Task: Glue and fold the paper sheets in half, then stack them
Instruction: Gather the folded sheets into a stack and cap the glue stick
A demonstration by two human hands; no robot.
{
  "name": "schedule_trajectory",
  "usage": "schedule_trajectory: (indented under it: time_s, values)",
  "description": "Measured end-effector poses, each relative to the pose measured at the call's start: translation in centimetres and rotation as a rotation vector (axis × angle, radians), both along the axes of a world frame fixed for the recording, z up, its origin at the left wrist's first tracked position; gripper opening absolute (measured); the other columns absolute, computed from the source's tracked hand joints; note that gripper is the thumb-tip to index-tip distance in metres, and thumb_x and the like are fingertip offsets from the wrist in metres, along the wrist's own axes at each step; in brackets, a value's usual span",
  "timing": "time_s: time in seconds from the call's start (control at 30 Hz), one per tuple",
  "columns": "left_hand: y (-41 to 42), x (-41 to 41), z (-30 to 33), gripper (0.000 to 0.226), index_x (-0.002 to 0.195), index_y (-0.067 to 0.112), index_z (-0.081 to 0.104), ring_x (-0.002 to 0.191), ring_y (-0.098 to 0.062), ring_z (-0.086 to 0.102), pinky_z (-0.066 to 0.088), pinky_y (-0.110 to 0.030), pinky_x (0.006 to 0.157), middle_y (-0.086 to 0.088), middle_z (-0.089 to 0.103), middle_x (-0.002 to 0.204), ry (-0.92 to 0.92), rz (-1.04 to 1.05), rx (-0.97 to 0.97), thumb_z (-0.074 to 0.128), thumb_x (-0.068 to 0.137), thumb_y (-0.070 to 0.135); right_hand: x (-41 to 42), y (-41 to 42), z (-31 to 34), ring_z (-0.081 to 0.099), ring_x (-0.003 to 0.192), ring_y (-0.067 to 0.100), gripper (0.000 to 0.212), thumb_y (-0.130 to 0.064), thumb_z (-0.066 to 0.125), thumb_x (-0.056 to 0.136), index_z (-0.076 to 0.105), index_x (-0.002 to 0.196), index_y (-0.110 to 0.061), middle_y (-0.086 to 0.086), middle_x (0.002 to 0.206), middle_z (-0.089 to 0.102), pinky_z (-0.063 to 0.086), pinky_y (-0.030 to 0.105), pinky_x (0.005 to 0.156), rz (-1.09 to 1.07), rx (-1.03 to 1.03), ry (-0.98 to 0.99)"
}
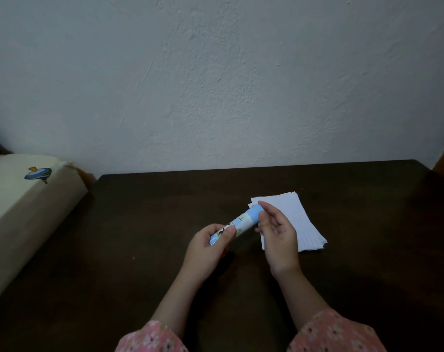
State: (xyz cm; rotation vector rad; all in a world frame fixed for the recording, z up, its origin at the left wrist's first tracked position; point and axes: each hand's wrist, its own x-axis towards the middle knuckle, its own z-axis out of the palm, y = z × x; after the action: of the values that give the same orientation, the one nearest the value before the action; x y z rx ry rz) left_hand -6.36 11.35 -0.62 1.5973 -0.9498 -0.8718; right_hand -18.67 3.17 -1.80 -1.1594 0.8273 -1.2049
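Note:
A blue and white glue stick [241,221] is held above the dark table [149,224], tilted up to the right. My left hand [210,246] grips its lower end. My right hand [274,229] pinches the light blue cap at its upper end with thumb and fingertips. A stack of several white paper sheets [299,222] lies flat on the table just behind and to the right of my right hand, partly hidden by it.
A cream-coloured padded block [20,214] with a small blue sticker juts in at the table's left edge. A rough white wall [216,85] stands right behind the table. Pink floral sleeves show at the bottom edge.

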Motion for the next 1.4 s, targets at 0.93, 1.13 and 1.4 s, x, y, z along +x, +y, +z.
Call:
schedule_trajectory:
  time_s: [0.93, 1.13, 1.4]
  values:
    - [1.3, 2.4, 0.7, 0.023, 0.106, 0.029, 0.070, 0.064, -0.006, 0.058, 0.046, -0.021, 0.057, 0.010, 0.064, 0.077, -0.018, -0.149, -0.058, 0.063, 0.087, 0.040, 0.1, 0.2, -0.5, 0.065, 0.096, 0.002, 0.012, -0.022, 0.067, 0.085, 0.069, 0.097, -0.023, -0.005, 0.097, 0.070, 0.053, 0.014, 0.072, 0.079, -0.050, 0.100]
    - [1.5, 2.5, 0.6, 0.018, 0.107, 0.030, 0.069, 0.074, -0.003, 0.061, 0.047, -0.020, 0.064, 0.011, 0.067, 0.090, -0.072, -0.161, -0.044, 0.061, 0.091, 0.032, 0.2, 0.5, -0.2, 0.069, 0.087, 0.005, 0.024, -0.034, 0.072, 0.071, 0.069, 0.087, -0.017, -0.004, 0.085, 0.072, 0.054, 0.016, 0.065, 0.072, -0.006, 0.090]
    - [0.9, 2.2, 0.1, 0.023, 0.106, 0.017, 0.068, 0.051, -0.005, 0.040, 0.031, -0.016, 0.044, 0.004, 0.049, 0.066, 0.141, -0.158, -0.064, 0.062, 0.090, 0.032, 0.3, 1.1, -0.6, 0.055, 0.112, -0.004, 0.031, -0.043, 0.041, 0.090, 0.055, 0.118, -0.040, -0.021, 0.119, 0.057, 0.048, 0.012, 0.086, 0.098, -0.216, 0.187]
